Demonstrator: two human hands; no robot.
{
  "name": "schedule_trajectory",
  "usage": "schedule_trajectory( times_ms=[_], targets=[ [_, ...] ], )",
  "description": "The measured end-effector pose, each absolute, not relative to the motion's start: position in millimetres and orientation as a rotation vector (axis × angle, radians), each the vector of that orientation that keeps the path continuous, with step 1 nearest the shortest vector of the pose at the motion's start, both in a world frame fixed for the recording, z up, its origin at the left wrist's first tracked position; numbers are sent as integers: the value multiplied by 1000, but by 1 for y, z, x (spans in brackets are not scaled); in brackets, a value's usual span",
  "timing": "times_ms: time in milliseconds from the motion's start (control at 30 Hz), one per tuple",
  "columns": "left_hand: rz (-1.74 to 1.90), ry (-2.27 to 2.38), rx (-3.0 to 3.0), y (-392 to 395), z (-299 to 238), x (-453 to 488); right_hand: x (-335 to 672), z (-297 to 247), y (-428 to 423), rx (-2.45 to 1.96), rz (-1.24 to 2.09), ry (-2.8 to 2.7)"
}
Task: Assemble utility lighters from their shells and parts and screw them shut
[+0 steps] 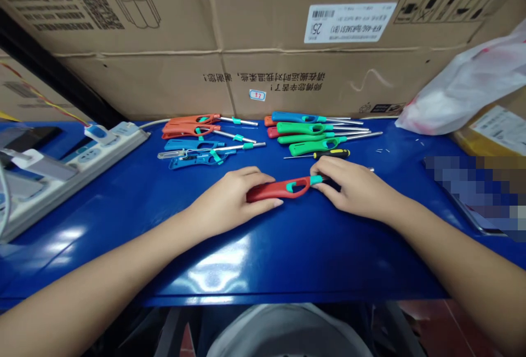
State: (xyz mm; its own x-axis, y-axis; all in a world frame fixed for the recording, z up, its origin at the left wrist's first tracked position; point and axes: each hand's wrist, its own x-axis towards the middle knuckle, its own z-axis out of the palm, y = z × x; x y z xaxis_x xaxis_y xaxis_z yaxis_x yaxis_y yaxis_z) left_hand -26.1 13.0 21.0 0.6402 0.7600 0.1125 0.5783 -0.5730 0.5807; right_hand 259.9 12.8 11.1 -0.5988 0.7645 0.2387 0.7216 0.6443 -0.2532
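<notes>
A red long-nosed lighter (279,188) with a teal trigger lies flat on the blue table (287,247), held at both ends. My left hand (234,195) is closed round its handle end. My right hand (349,184) pinches its front end near the teal collar, and the metal nozzle is hidden under the fingers. Just behind my right hand lies a small screwdriver (329,154) with a black and yellow handle.
Orange and blue lighters (201,137) lie in a group at the back left. Green, blue and red lighters (316,132) lie at the back right. A white power strip (82,159) sits at the left. Cardboard boxes (263,33) wall the back; a plastic bag (464,88) rests at the right.
</notes>
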Motion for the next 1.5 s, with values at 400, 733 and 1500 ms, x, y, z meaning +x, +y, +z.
schedule_trajectory(
  times_ms=[400,733,1500],
  targets=[
    [740,1021,2194,12,7,-18,260,10,11,-1089,521,-2520],
    [770,812,2237,-3,4,-11,245,4,1,-844,334,-2553],
    [614,890,1188,14,0,-7,253,4,10,-1199,384,-2524]
  ],
)
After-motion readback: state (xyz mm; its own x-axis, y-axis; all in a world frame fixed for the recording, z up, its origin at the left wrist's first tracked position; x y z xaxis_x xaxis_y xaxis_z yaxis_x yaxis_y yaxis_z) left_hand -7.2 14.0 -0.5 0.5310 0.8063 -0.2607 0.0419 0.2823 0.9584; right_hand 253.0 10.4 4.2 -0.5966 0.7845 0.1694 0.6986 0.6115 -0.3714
